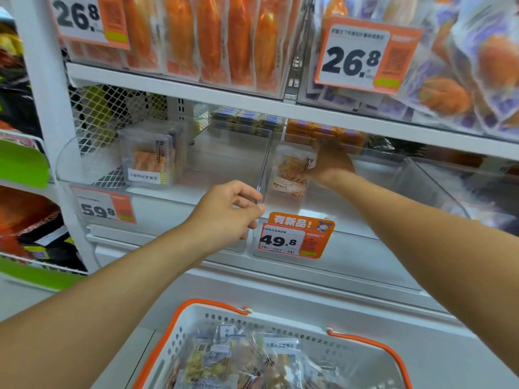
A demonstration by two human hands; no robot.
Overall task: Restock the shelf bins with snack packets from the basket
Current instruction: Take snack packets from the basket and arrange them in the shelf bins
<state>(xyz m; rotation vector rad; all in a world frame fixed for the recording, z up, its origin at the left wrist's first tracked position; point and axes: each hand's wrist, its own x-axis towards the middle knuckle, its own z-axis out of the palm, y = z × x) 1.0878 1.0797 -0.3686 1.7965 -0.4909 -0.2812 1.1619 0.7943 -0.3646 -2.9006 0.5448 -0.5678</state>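
Clear plastic formed the shelf bins, and the right hand (331, 161) was reaching deep into the middle bin (323, 192), where it met the edge of a snack packet (290, 171) standing upright near the bin's left wall. Seen through the plastic and blurred, the hand seemed to grasp the packet's right edge, though how its fingers lay could not be told for certain. The left hand (227, 211) was curled round the front top corner of the clear divider (264, 175) between the left bin (92, 175) and the middle one, thumb and fingers pinching its edge as if to steady it. A few similar packets (153, 160) stood in the left bin. More snack packets (247, 360) lay heaped in the white basket (174, 338) with orange handles, low in the view, below both arms. To do this step well, the packet probably wanted setting upright with its label facing forward and pushed toward the back, so later ones could line up in front of it. Keeping the divider braced would likely stop the bin from shifting while the packet was seated. An orange price tag (295, 237) hung on the middle bin's front.
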